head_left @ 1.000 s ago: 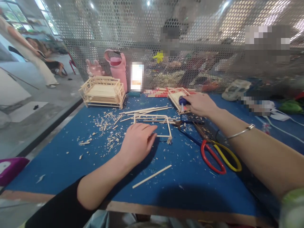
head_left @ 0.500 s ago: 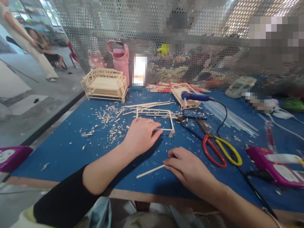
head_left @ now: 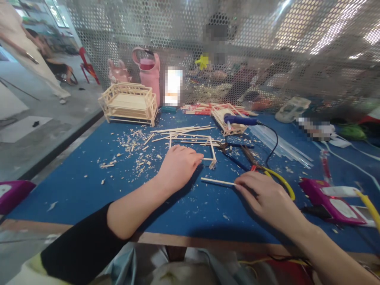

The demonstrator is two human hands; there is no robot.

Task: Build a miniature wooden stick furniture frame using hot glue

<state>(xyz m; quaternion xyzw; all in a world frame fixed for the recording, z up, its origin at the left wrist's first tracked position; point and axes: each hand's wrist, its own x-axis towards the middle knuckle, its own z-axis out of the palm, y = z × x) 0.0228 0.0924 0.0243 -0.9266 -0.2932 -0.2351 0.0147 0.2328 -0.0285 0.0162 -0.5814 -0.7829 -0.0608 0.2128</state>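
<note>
My left hand (head_left: 178, 165) lies fingers-down on a thin wooden stick frame (head_left: 208, 148) in the middle of the blue mat, pressing its near side. My right hand (head_left: 265, 198) pinches one end of a loose wooden stick (head_left: 218, 181), which points left, just above the mat. The hand covers the handles of the red and yellow scissors (head_left: 282, 183). A blue-handled glue tool (head_left: 239, 120) rests on a small stick box behind the frame.
A finished stick bench (head_left: 129, 103) stands at the back left beside a pink bottle (head_left: 148, 73). Wood chips (head_left: 133, 156) litter the mat. Purple objects lie at the right (head_left: 329, 202) and the left edge (head_left: 12, 194). A mesh screen walls the back; people sit beyond it.
My right hand left the glue tool, came down to the near stick, picked it up and carried it right and farther from me. My left hand stayed on the frame.
</note>
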